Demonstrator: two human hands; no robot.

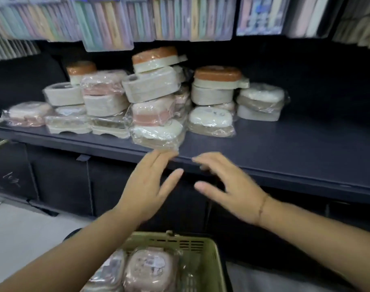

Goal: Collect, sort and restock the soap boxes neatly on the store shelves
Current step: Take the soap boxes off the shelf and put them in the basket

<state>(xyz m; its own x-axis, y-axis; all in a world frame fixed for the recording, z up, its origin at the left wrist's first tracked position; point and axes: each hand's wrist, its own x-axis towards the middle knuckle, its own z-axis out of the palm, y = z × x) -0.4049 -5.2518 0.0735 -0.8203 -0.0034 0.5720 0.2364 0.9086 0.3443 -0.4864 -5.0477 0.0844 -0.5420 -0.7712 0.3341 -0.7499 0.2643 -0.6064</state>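
Several plastic-wrapped soap boxes (150,95) in cream, pink, white and orange are piled in uneven stacks on a dark shelf (285,148). One white wrapped box (158,134) overhangs the shelf's front edge. My left hand (147,186) hovers just below that box with fingers straight, holding nothing. My right hand (226,186) is beside it, fingers spread and slightly curved, also empty. Both are blurred. Below them a green basket (209,260) holds more wrapped pink soap boxes (150,268).
Packs of pastel-coloured goods (108,22) hang above the shelf. The right half of the shelf is bare. Dark cabinet fronts (59,182) run under the shelf, and pale floor (21,228) shows at lower left.
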